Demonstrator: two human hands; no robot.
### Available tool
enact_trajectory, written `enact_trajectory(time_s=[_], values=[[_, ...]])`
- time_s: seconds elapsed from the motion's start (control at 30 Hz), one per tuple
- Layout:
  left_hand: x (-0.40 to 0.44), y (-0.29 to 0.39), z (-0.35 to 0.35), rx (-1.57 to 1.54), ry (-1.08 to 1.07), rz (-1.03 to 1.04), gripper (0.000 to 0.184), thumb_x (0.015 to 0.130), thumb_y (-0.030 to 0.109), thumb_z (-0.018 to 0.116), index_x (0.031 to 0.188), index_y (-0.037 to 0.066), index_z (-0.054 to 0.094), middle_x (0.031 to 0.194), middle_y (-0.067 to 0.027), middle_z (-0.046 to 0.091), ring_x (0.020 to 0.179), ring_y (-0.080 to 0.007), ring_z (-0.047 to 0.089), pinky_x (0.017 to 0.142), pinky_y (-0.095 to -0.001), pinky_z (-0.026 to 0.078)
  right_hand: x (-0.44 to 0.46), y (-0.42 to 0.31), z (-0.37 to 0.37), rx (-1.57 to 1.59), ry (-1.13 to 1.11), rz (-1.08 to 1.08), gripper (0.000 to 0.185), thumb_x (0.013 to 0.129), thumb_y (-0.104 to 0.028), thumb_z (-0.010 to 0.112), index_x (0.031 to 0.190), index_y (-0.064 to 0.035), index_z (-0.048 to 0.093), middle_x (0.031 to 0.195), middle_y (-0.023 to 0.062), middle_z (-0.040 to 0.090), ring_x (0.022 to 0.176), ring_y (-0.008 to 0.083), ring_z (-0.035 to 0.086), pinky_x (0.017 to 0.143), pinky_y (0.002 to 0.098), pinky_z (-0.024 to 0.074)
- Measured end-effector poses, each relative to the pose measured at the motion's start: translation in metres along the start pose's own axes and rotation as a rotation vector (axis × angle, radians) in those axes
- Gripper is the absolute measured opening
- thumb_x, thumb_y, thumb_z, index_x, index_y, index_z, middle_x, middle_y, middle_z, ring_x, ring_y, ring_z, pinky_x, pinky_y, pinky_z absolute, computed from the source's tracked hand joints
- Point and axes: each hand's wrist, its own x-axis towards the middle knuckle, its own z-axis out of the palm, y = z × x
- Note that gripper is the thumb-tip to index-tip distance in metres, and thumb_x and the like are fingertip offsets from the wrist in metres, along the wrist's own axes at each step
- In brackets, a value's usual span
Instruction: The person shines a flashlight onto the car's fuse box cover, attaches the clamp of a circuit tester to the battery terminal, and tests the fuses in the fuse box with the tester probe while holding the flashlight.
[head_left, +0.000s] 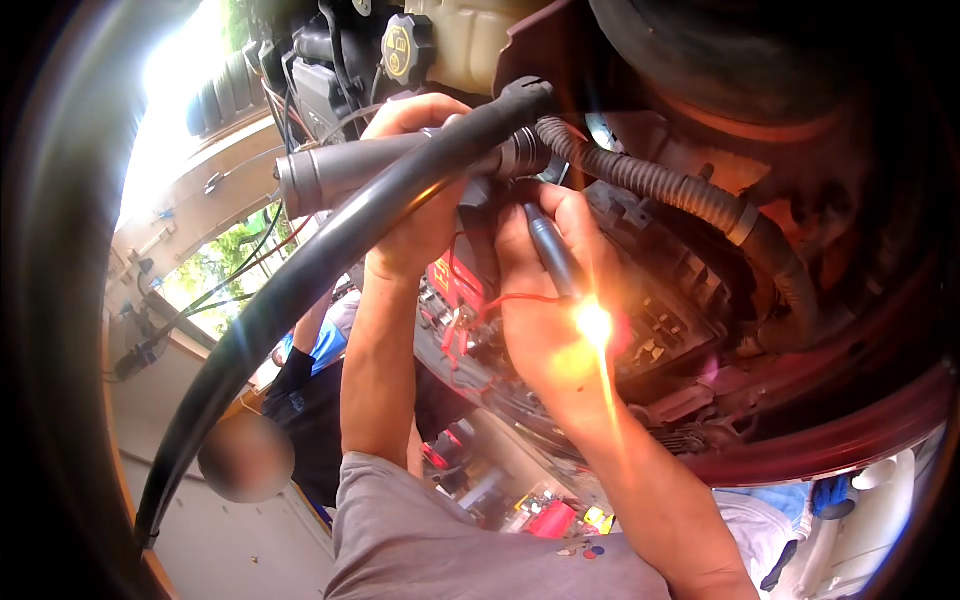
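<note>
My left hand (425, 225) is wrapped round a grey tube (340, 172), its fingers over the top and its palm below. A long black hose (330, 245) crosses in front of that hand and the tube. In my right hand (550, 330), closed beside the left, is a dark pen-shaped light (552, 248). Its lower end glows bright orange-white, and a thin red wire (525, 296) runs close to it. The fingertips of my right hand are partly hidden near the tube's right end. Behind them lies an open fuse box (660, 325) with rows of slots.
A ribbed hose (660, 178) curves right through the engine bay. Above are a dark cap (405, 50) with yellow symbols and a translucent reservoir (468, 35). A red-labelled block (455, 280) sits between my arms. Another person in a dark shirt (310, 420) is at left.
</note>
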Motion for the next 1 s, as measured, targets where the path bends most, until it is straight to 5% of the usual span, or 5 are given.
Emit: enact_trajectory(time_s=[0.17, 0.53, 0.7, 0.8, 1.0], values=[[-0.001, 0.003, 0.004, -0.036, 0.024, -0.037, 0.015, 0.091, 0.008, 0.074, 0.102, -0.001, 0.07, 0.092, -0.0082, 0.069, 0.082, -0.0159, 0.065, 0.074, -0.0303, 0.052, -0.01, 0.004, 0.005, 0.105, 0.105, -0.125, 0.02, 0.098, -0.014, 0.065, 0.114, -0.0019, 0.064, 0.075, 0.0073, 0.066, 0.068, 0.0143, 0.06, 0.072, 0.0304, 0.0506], [-0.008, 0.001, 0.009, -0.143, 0.186, 0.043, 0.016, 0.088, 0.005, 0.076, 0.101, -0.003, 0.071, 0.087, -0.005, 0.072, 0.078, -0.0107, 0.066, 0.071, -0.0249, 0.053, -0.046, -0.004, -0.071, -0.195, -0.039, -0.584, 0.034, 0.101, -0.02, 0.06, 0.124, 0.0052, 0.059, 0.127, 0.0237, 0.064, 0.129, 0.0345, 0.056, 0.113, 0.0456, 0.0395], [-0.063, 0.014, -0.018, 0.292, 0.503, -0.028, 0.03, 0.096, 0.025, 0.064, 0.105, -0.003, 0.069, 0.101, -0.0112, 0.071, 0.092, -0.0189, 0.066, 0.087, -0.035, 0.054, -0.05, -0.008, -0.103, -0.122, -0.067, -0.631, 0.036, 0.099, -0.026, 0.06, 0.116, 0.0049, 0.063, 0.119, 0.0212, 0.065, 0.111, 0.0286, 0.061, 0.101, 0.041, 0.0461], [-0.114, 0.031, -0.025, -0.584, 0.78, -0.281, 0.052, 0.102, 0.046, 0.051, 0.112, -0.003, 0.066, 0.111, -0.0179, 0.069, 0.106, -0.0276, 0.067, 0.099, -0.0459, 0.054, -0.056, -0.043, -0.132, -0.24, -0.222, -0.433, 0.046, 0.106, -0.034, 0.045, 0.115, 0.0078, 0.062, 0.121, 0.0201, 0.064, 0.103, 0.0227, 0.061, 0.093, 0.0347, 0.0504], [-0.214, 0.041, -0.007, -0.518, 1.198, -0.245, 0.048, 0.101, 0.044, 0.053, 0.107, -0.002, 0.066, 0.103, -0.0177, 0.07, 0.098, -0.0271, 0.07, 0.091, -0.0414, 0.056, -0.034, -0.085, -0.135, -0.304, -0.449, -0.544, 0.062, 0.112, -0.043, 0.03, 0.088, 0.0039, 0.062, 0.093, 0.018, 0.065, 0.074, 0.0223, 0.064, 0.065, 0.0318, 0.0521]])
